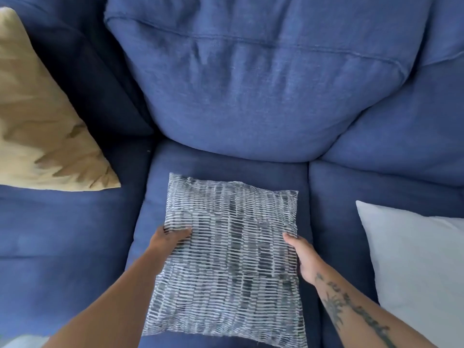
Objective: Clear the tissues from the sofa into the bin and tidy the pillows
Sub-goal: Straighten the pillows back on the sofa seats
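Both hands hold the grey patterned pillow (231, 247) over the middle seat of the blue sofa (251, 96). The left hand (173, 238) and right hand (302, 257) each have fingers curled round a side edge. No tissues or bin are in view, so that part looks finished. The patterned pillow is not yet placed; a tan pillow (37, 121) leans far left, and a white pillow (414, 259) lies near right.
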